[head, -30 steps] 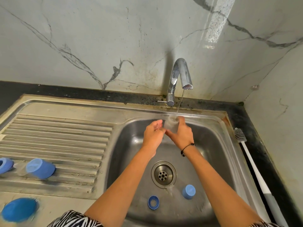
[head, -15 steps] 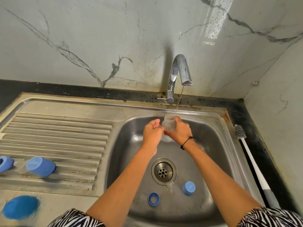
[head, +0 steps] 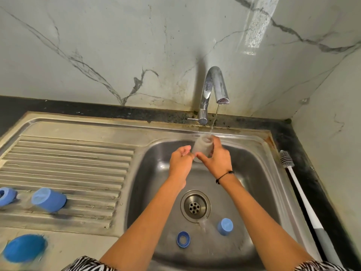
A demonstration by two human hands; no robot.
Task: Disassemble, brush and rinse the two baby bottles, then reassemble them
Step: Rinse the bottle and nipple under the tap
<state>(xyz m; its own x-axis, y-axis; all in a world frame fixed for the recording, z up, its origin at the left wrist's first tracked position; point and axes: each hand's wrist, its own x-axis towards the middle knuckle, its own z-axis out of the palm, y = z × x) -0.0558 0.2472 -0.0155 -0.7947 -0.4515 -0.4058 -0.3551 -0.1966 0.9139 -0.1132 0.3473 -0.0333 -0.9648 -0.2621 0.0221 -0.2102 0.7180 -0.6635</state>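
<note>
A clear bottle body (head: 202, 148) stands mouth up under a thin stream from the tap (head: 214, 89). My right hand (head: 216, 160) grips its side. My left hand (head: 180, 160) touches its lower left side with curled fingers. In the sink basin (head: 252, 173) lie a blue screw ring (head: 183, 239), a blue cap (head: 225, 226) and a clear teat (head: 203, 223) beside the drain (head: 195, 206). On the draining board (head: 68, 163) lie a blue cap (head: 48, 200) and another blue part (head: 6, 195).
A white long-handled bottle brush (head: 304, 202) lies on the dark counter along the sink's right rim. A blue round sponge-like thing (head: 24, 248) sits at the front left corner. Marble walls close the back and right.
The bottle body has turned from tilted toward upright under the stream, and both hands have shifted slightly on it. The parts in the basin have not moved.
</note>
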